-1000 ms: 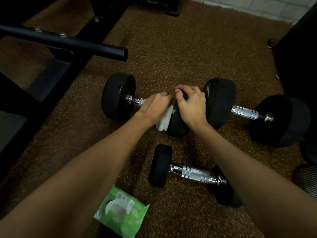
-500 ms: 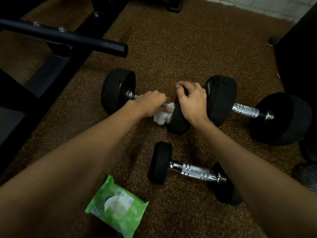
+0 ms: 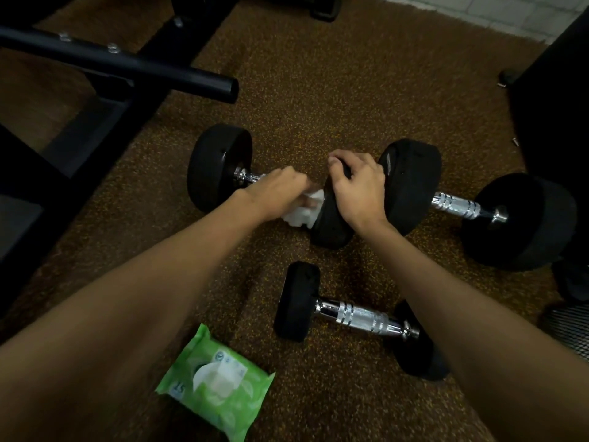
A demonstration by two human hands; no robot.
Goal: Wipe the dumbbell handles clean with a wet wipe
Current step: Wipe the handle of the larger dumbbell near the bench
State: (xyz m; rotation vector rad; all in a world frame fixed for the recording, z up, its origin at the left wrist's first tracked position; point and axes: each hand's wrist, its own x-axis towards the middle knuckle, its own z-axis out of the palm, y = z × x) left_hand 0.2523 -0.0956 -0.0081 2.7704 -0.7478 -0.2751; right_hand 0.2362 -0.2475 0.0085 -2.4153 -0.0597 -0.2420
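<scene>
Three black dumbbells with chrome handles lie on the brown speckled floor. My left hand (image 3: 280, 191) is closed around a white wet wipe (image 3: 304, 212) wrapped on the handle of the far-left dumbbell (image 3: 220, 167); most of that handle is hidden under the hand. My right hand (image 3: 358, 186) grips the top of that dumbbell's right weight head (image 3: 331, 231). A second dumbbell (image 3: 459, 205) lies to the right and a smaller one (image 3: 360, 315) nearer to me, both untouched.
A green pack of wet wipes (image 3: 216, 382) lies on the floor by my left forearm, a wipe poking from its opening. A black bench frame with a round bar (image 3: 127, 67) crosses the upper left. A dark object (image 3: 554, 100) stands at the right edge.
My left hand has slid the wipe a little along the handle, toward the left and back near the right head. My right hand has stayed on the weight head.
</scene>
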